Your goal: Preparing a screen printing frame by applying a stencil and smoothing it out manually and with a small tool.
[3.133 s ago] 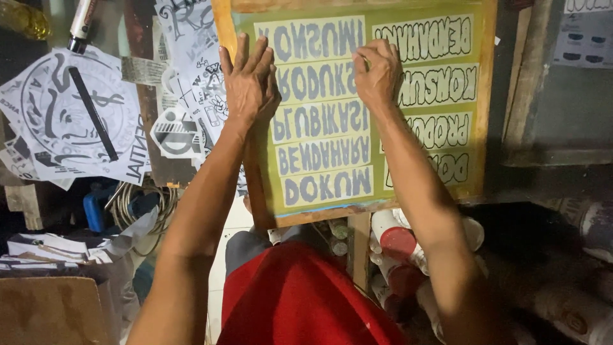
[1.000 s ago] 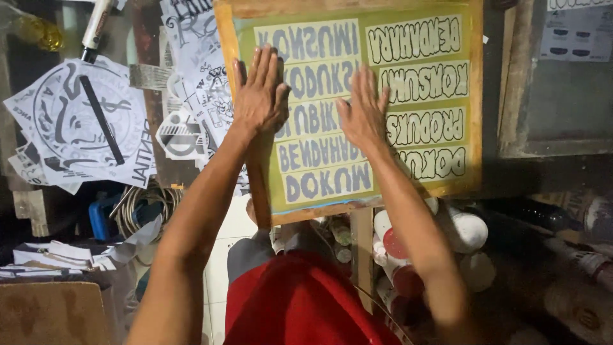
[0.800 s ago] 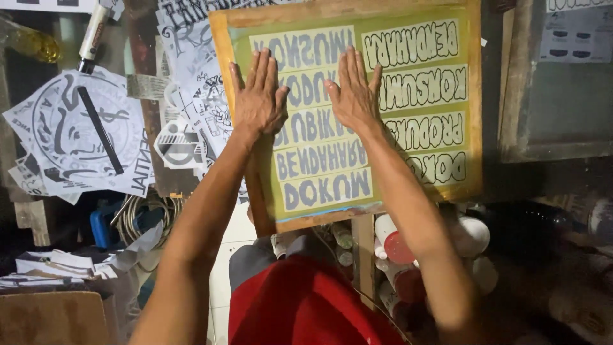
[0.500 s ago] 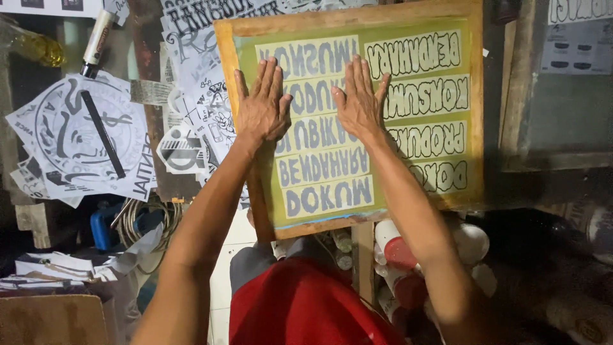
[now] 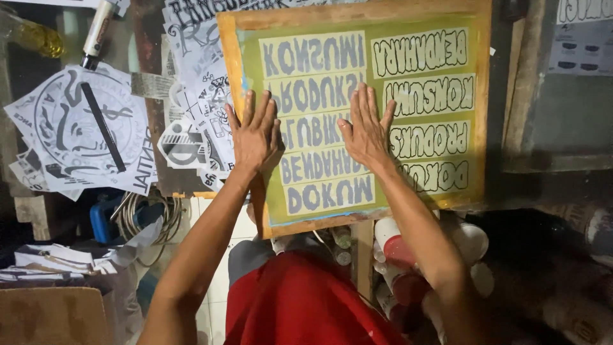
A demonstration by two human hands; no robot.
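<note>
1. One big wood-framed print screen (image 5: 357,115), green mesh w/ pale block lettering, stands straight ahead of me.
2. White printed sheets (image 5: 73,137) w/ black graphics lie left of it.
3. My left hand (image 5: 254,135) is flat, fingers spread, on frame's left edge.
4. My right hand (image 5: 365,131) is flat on mesh, gripping nothing.
</note>
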